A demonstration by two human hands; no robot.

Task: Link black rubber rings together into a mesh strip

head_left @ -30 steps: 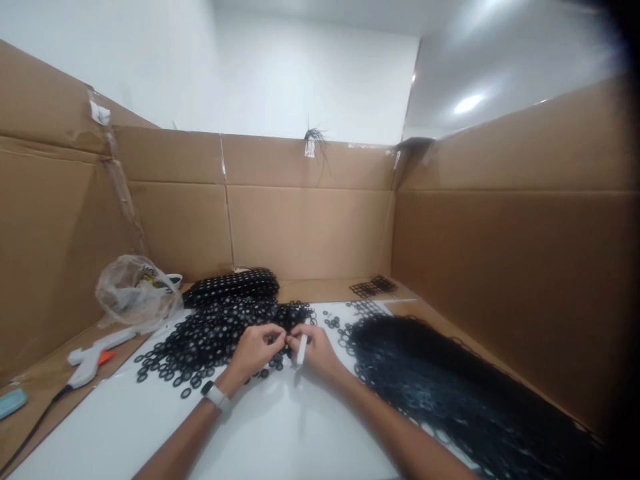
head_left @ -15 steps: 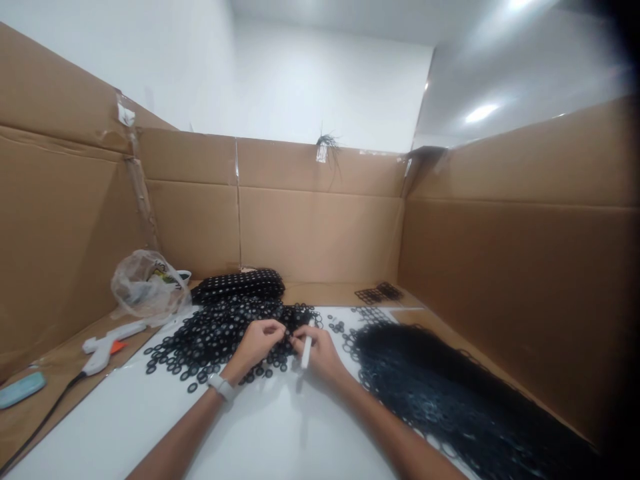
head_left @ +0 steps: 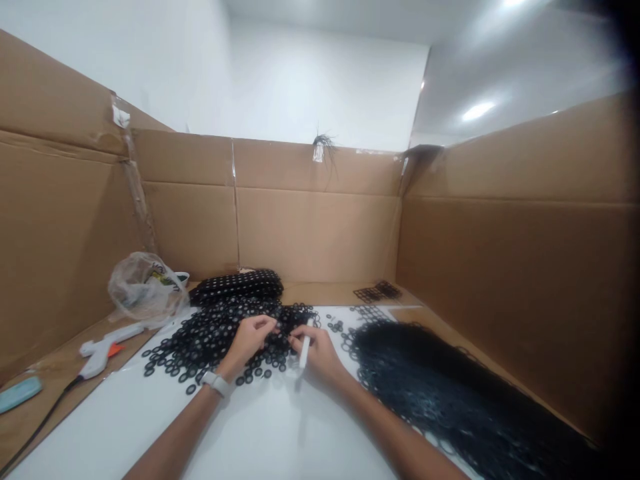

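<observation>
Over the heap of small black rings [head_left: 200, 347] is my left hand [head_left: 251, 339], with a pale watch band at the wrist. Its thumb and forefinger are pinched together; whatever lies between them is too small to make out. My right hand [head_left: 320, 350], just right of the heap, is closed around a slim white pen-like tool [head_left: 305, 350]. The tool slants toward me, its lower end over the white board [head_left: 260, 433]. A small gap separates the fingertips of both hands. Behind the loose rings lies a rolled black piece with rows of pale dots [head_left: 240, 283].
A large dark mesh of joined rings [head_left: 450, 393] covers the right side. On the left are a clear plastic bag [head_left: 145, 293], a white glue gun [head_left: 100, 353] with a black cord and a light-blue case [head_left: 20, 393]. Cardboard walls [head_left: 320, 233] enclose the workplace.
My left hand has drawn back to the left, widening the gap between the hands. My right hand stays nearly in place with the white tool. The view has shifted slightly.
</observation>
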